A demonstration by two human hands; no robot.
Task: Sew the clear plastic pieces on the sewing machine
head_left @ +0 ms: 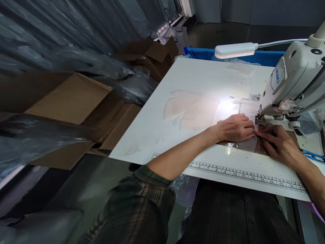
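Observation:
My left hand [236, 128] rests on the machine bed with its fingers curled together, gripping the edge of a thin, see-through piece of fabric [251, 145] just left of the needle area. Thumb and forefinger of my right hand [279, 142] pinch the same fabric close to my left fingertips. Both hands are right in front of the presser foot [257, 118] of a white sewing machine [286, 78]. The fabric's far part is hidden behind my left hand. A pale pink, sheer cut piece [195, 108] lies flat on the white table [142, 135], left of my hands.
A white lamp [236, 51] hangs over the table's back. Blue-handled snips [312, 156] lie at the right. A printed ruler [241, 176] runs along the front edge. Open cardboard boxes [68, 98] and plastic sheeting [137, 84] stand left; a blue bin [203, 53] is behind.

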